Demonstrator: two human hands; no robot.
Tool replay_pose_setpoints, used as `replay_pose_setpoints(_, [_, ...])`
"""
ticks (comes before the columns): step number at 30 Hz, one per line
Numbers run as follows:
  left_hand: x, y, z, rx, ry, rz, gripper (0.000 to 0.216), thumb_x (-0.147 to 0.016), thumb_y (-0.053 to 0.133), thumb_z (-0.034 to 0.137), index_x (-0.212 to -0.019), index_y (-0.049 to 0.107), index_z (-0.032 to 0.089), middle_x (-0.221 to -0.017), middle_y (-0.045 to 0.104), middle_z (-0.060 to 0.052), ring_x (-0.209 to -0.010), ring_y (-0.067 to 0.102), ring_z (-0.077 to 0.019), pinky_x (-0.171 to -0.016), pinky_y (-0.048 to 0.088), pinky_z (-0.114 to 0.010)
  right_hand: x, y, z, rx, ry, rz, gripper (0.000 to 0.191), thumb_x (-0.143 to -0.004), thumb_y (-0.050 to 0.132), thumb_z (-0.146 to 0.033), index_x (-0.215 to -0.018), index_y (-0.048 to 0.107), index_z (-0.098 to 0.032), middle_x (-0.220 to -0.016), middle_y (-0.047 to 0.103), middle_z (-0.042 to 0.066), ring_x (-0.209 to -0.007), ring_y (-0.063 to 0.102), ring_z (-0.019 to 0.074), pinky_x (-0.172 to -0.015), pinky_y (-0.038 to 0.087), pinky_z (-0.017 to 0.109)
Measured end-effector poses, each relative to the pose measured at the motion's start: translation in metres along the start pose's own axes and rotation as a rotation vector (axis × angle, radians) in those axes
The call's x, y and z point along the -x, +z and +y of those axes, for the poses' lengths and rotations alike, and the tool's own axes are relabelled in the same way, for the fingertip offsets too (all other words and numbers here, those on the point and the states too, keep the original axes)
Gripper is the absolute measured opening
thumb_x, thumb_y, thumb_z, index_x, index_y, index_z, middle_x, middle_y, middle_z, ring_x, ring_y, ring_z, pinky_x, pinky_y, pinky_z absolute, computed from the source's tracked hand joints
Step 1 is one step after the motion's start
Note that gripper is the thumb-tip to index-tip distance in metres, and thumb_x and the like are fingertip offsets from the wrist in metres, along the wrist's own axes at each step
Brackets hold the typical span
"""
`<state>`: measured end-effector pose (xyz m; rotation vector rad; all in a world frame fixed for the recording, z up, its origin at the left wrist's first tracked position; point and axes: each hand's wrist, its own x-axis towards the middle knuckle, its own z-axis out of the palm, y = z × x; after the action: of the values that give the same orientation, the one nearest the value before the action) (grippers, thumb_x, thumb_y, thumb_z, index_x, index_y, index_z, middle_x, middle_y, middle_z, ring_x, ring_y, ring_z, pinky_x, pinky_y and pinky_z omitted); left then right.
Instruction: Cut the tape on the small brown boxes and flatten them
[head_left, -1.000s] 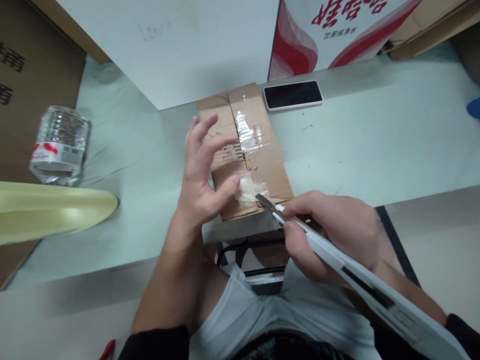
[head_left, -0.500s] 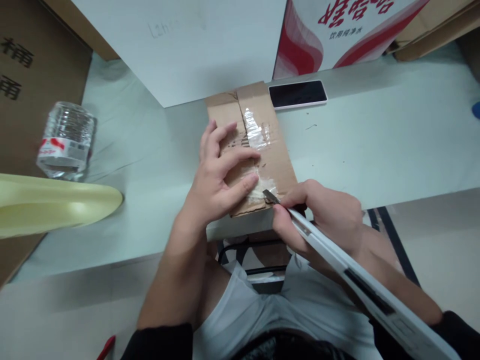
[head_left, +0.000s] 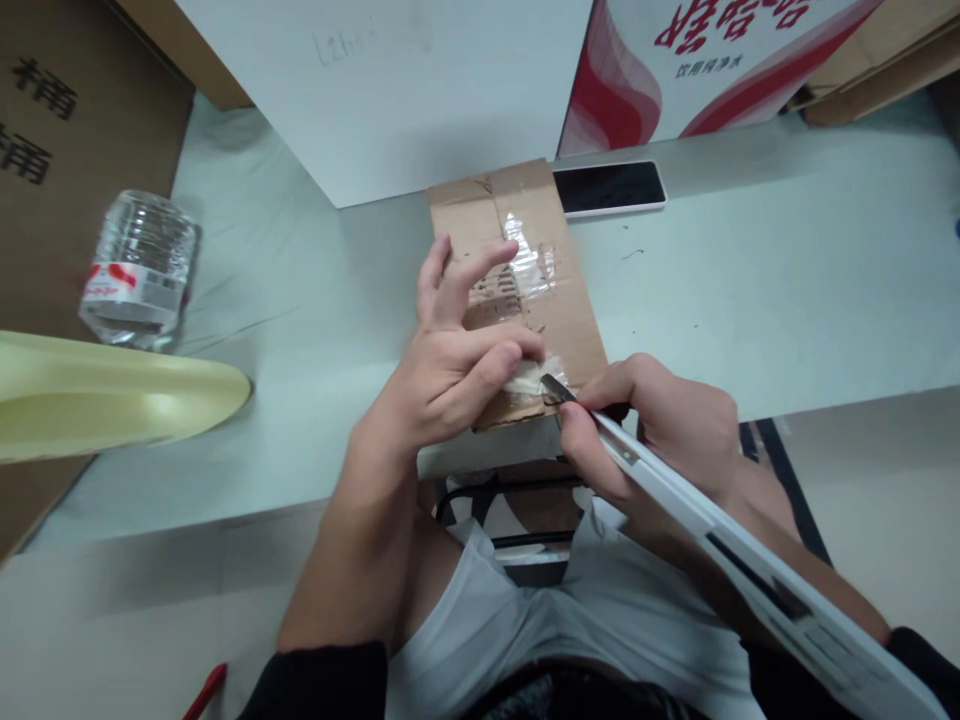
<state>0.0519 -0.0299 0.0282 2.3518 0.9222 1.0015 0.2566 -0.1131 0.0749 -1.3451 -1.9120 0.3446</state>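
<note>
On the table's front edge lies a flat piece of brown cardboard [head_left: 574,300] with strips of clear tape [head_left: 526,255] and a pale, torn patch of label at its near end. My left hand [head_left: 442,370] rests on its left side, fingers stretched and partly spread. Its thumb and index finger are close together beside the pale patch. My right hand [head_left: 679,430] grips a long white utility knife [head_left: 697,510] near its front end. The dark blade [head_left: 556,388] points up-left, its tip at the patch beside my left index finger; whether it cuts in cannot be told.
Behind the cardboard stand a large white box [head_left: 420,100] and a red-and-white carton [head_left: 697,90]. A phone [head_left: 615,188] lies just right of the cardboard's far end. To the left are a clear water bottle [head_left: 142,265] and a pale yellow curved object [head_left: 127,395].
My left index finger has bent and moved nearer the blade, closer to the thumb, while another finger has lifted. The knife stays at the near end; the whole view has shifted slightly.
</note>
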Motion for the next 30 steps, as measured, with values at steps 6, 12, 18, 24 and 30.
replay_pose_setpoints(6, [0.0026, -0.0008, 0.0054, 0.018, 0.036, 0.020, 0.054, -0.107, 0.031, 0.055, -0.096, 0.077, 0.028, -0.166, 0.043, 0.004, -0.156, 0.037, -0.0271, -0.139, 0.006, -0.057, 0.0002, 0.0012, 0.0044, -0.009, -0.077, 0.067, 0.018, -0.084, 0.063, -0.015, -0.077, 0.050, -0.024, -0.057, 0.058, -0.006, -0.043, 0.046, 0.0078, -0.042, 0.032, 0.024])
replay_pose_setpoints(12, [0.0031, 0.0023, 0.0045, -0.026, 0.122, 0.027, 0.039, -0.106, 0.041, 0.045, -0.095, 0.075, 0.026, -0.168, 0.038, 0.003, -0.158, 0.034, -0.0266, -0.139, 0.006, -0.056, 0.0005, 0.0034, 0.0064, 0.006, -0.087, 0.076, 0.018, -0.083, 0.065, -0.015, -0.076, 0.050, -0.024, -0.057, 0.056, -0.008, -0.040, 0.037, 0.0052, -0.041, 0.032, 0.022])
replay_pose_setpoints(18, [0.0033, 0.0030, 0.0033, -0.067, 0.147, 0.016, 0.020, -0.095, 0.057, 0.031, -0.101, 0.076, 0.027, -0.170, 0.032, 0.002, -0.158, 0.034, -0.0325, -0.138, 0.012, -0.061, -0.0001, 0.0045, 0.0076, 0.003, -0.087, 0.054, 0.019, -0.084, 0.066, -0.016, -0.076, 0.051, -0.024, -0.057, 0.058, -0.006, -0.040, 0.038, 0.0061, -0.041, 0.032, 0.023])
replay_pose_setpoints(24, [0.0048, 0.0011, 0.0037, -0.067, 0.042, -0.025, 0.019, -0.093, 0.060, 0.036, -0.098, 0.078, 0.031, -0.169, 0.036, 0.005, -0.160, 0.030, -0.0372, -0.136, 0.009, -0.068, -0.0024, 0.0042, 0.0065, -0.022, -0.060, 0.005, 0.021, -0.085, 0.068, -0.015, -0.076, 0.052, -0.025, -0.057, 0.059, -0.006, -0.043, 0.046, 0.0075, -0.044, 0.036, 0.023])
replay_pose_setpoints(30, [0.0048, 0.0021, 0.0032, -0.062, 0.060, -0.006, 0.018, -0.092, 0.062, 0.037, -0.099, 0.078, 0.032, -0.170, 0.035, 0.006, -0.159, 0.032, -0.0376, -0.135, 0.011, -0.069, -0.0045, 0.0031, 0.0069, -0.068, -0.043, -0.028, 0.019, -0.083, 0.064, -0.012, -0.075, 0.052, -0.024, -0.057, 0.059, -0.006, -0.043, 0.046, 0.0071, -0.043, 0.035, 0.022])
